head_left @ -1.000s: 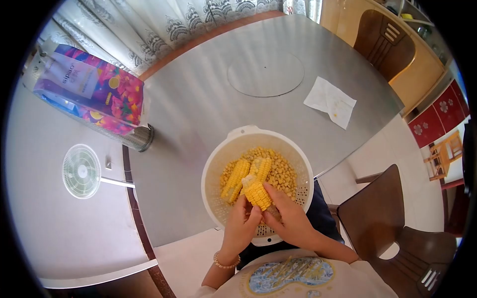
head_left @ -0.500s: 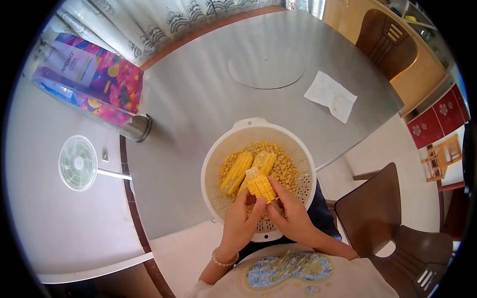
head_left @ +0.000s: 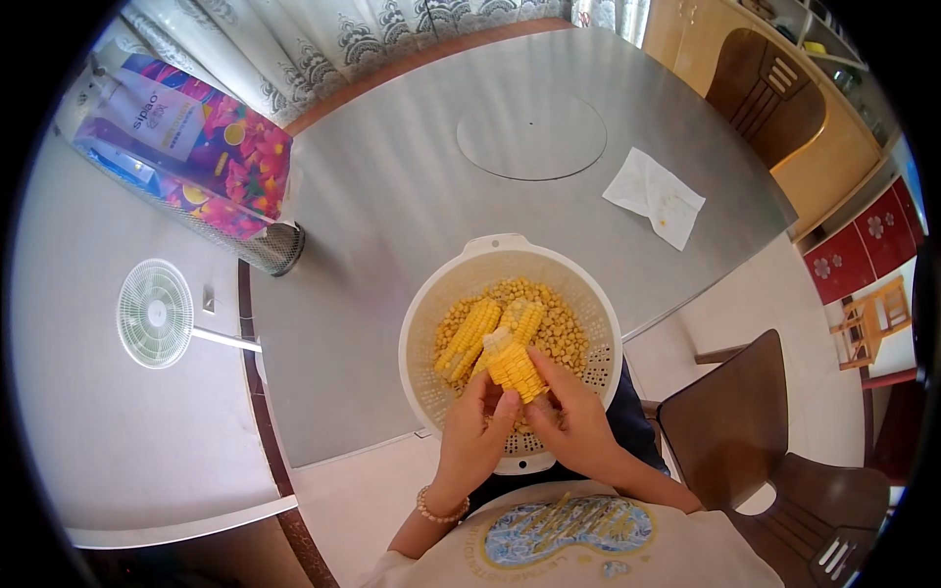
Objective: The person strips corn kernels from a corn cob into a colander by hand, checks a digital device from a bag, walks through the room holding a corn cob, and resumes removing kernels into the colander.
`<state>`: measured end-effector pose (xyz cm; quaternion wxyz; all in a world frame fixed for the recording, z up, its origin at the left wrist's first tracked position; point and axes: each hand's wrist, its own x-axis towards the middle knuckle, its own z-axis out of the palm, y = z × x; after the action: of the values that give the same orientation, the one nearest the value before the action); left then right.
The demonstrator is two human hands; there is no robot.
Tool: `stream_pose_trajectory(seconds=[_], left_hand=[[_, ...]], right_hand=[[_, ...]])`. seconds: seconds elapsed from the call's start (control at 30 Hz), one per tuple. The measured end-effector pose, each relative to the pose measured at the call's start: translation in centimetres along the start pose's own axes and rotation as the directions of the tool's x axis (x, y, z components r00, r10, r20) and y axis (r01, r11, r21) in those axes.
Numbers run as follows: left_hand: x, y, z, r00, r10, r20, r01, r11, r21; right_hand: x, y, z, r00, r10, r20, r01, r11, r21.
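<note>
A corn cob [head_left: 512, 367] is gripped between my two hands, over a white colander [head_left: 415, 323]. My left hand [head_left: 473, 423] closes on its left side, thumb against the kernels. On its right side my right hand [head_left: 576, 416] holds it with thumb and fingers, some of them hidden. Loose corn kernels [head_left: 561, 333] lie in the colander. Two more cobs rest on them: a left cob [head_left: 467, 339] and another cob [head_left: 523, 318] partly behind the held one. The colander sits at the table's near edge, above my lap.
A grey table [head_left: 363, 225] bears a crumpled white napkin [head_left: 655, 198] at right and a round disc [head_left: 532, 137] at the back. At left stand a colourful bag [head_left: 196, 137] in a mesh basket [head_left: 279, 250] and a fan [head_left: 155, 314]. A brown chair [head_left: 730, 397] stands at right.
The view has shifted slightly. Both hands keep their hold on the cob, with hardly any visible movement.
</note>
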<state>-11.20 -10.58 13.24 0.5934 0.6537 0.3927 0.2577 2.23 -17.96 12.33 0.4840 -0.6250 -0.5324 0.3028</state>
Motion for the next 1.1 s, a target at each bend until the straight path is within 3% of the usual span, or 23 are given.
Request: stream_pose_trajectory(seconds=[0.13,0.2,0.43,0.47,0.5,0.53,0.6,0.73,0.8,0.93,1.03,1.1], left_hand=[[-0.1,0.1,0.0,0.998,-0.056,-0.031,0.056,0.998,-0.02],[0.1,-0.2,-0.1,0.999,-0.034,-0.039,0.038,0.993,0.112],[0.1,-0.2,0.1,0.997,0.064,-0.039,-0.052,0.966,0.255],[0.0,-0.4,0.0,0.997,0.017,-0.08,0.003,0.971,0.24],[-0.1,-0.5,-0.1,0.992,-0.031,-0.122,0.058,0.973,0.222],[-0.1,-0.4,-0.3,0.992,-0.032,-0.121,0.058,0.973,0.223],[-0.1,-0.2,-0.5,0.997,-0.075,-0.035,0.074,0.997,-0.03],[-0.3,1.2,0.4,0.995,-0.102,-0.017,0.097,0.972,-0.214],[-0.2,0.5,0.2,0.998,-0.051,-0.036,0.048,0.997,-0.064],[-0.1,0.1,-0.1,0.997,-0.075,-0.034,0.074,0.997,-0.016],[-0.1,-0.5,-0.3,0.994,-0.1,-0.032,0.103,0.987,0.123],[-0.1,-0.9,-0.4,0.991,-0.088,-0.097,0.102,0.984,0.145]], right_hand=[[0.0,0.0,0.0,0.994,-0.102,0.03,0.104,0.989,-0.1],[-0.1,0.3,0.2,0.991,-0.134,0.03,0.136,0.987,-0.088],[0.0,-0.1,-0.1,0.989,-0.149,0.015,0.149,0.985,-0.089],[0.0,-0.7,-0.7,0.993,0.074,0.094,-0.085,0.99,0.116],[0.1,-1.1,-1.1,0.939,0.27,0.215,-0.326,0.9,0.291],[0.1,-0.9,-1.0,0.939,0.271,0.214,-0.326,0.899,0.292],[0.0,-0.4,-0.7,0.991,0.112,0.079,-0.122,0.982,0.146],[0.1,-0.2,-0.4,0.999,0.032,0.039,-0.036,0.993,0.113],[0.2,-0.1,-0.4,0.997,-0.073,0.028,0.074,0.997,-0.015],[0.2,-0.6,-0.6,0.995,-0.016,0.098,0.021,0.999,-0.047],[0.0,-0.4,-0.4,0.995,-0.055,0.08,0.058,0.998,-0.036],[0.0,-0.4,-0.5,0.988,0.099,0.116,-0.121,0.972,0.201]])
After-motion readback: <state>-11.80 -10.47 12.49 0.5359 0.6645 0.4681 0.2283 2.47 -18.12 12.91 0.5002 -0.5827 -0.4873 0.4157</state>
